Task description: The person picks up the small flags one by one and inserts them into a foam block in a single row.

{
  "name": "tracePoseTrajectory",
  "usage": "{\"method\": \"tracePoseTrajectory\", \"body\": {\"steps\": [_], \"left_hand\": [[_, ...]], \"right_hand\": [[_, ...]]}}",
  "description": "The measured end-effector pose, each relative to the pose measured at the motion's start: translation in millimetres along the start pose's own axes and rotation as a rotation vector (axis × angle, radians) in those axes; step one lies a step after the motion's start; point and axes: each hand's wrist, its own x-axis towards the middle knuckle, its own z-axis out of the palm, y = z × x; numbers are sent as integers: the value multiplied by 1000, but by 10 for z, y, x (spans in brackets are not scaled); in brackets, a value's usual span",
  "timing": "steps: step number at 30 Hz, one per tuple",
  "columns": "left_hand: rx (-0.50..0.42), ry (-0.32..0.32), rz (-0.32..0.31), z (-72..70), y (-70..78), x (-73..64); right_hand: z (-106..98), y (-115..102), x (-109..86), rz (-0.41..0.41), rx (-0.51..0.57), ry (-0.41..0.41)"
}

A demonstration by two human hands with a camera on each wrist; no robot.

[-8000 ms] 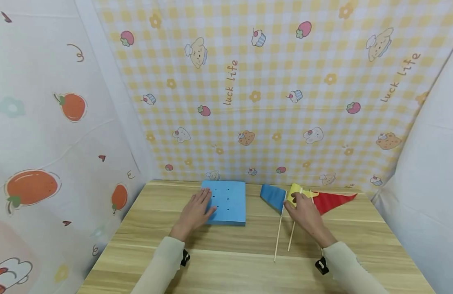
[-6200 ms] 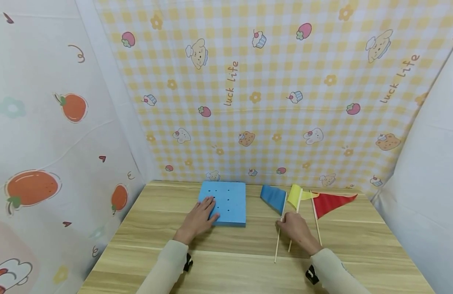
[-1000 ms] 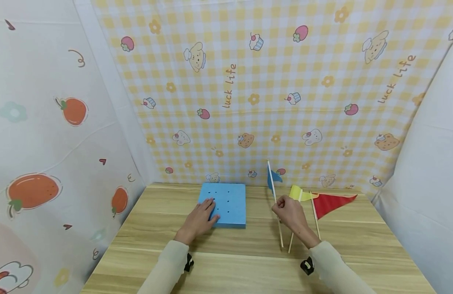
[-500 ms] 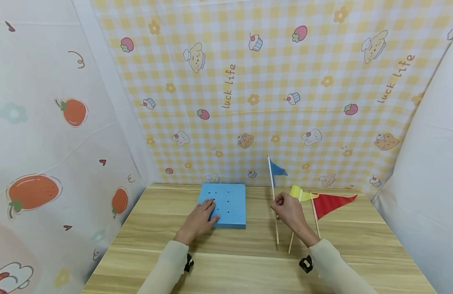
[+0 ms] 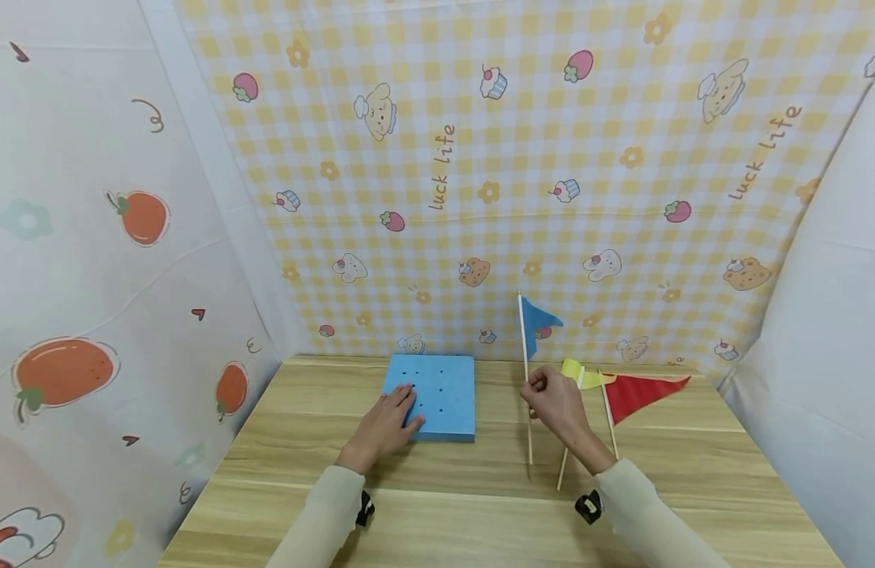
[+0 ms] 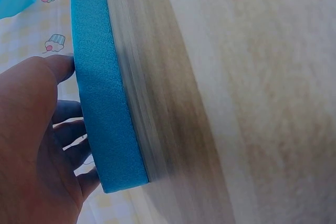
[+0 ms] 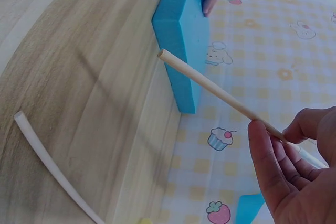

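One thin wooden stick (image 5: 530, 442) stands nearly upright over the table (image 5: 451, 521), lower end nearest; it looks light and stiff, likely snapping if bent hard, so mid-length suits a grip. The right hand (image 5: 561, 404) pinches it there, between blue block (image 5: 457, 379) and yellow flag (image 5: 571, 370). The left hand (image 5: 383, 430) rests relaxed on the block, seemingly soft foam. Farthest, the stick's blue pennant (image 5: 539, 320) looks limp, easily creased.

Left hand (image 5: 382, 426): palm down, fingers extended forward, thumb held apart. Right hand (image 5: 561, 406): raised, back uppermost, thumb and fingers drawn together in a pinch. Left arm (image 5: 319, 521), right arm (image 5: 653, 517): pale-sleeved, both slanting forward and inward, well apart.
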Motion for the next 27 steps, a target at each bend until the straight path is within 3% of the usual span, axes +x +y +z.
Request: {"method": "tracePoseTrajectory", "body": {"steps": [27], "left_hand": [[-12, 13, 8, -8, 2, -3]], "right_hand": [[-78, -148, 114, -32, 60, 22]]}}
